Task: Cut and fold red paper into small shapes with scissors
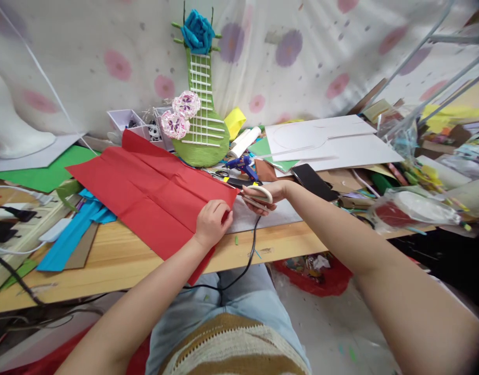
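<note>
A large creased sheet of red paper (146, 187) lies across the wooden table (118, 260), its near corner hanging over the front edge. My left hand (212, 221) is closed, pinching the sheet's right edge. My right hand (265, 198) is closed round the cream handles of a pair of scissors (259, 197), which point left at the same edge of the paper, close to my left hand.
A green paper guitar (204, 125) with a blue flower stands at the back. White card sheets (333, 143), a black phone (313, 181), a blue glue gun (243, 164), blue paper strips (73, 232), a power strip (13, 224) and craft clutter at right surround the work.
</note>
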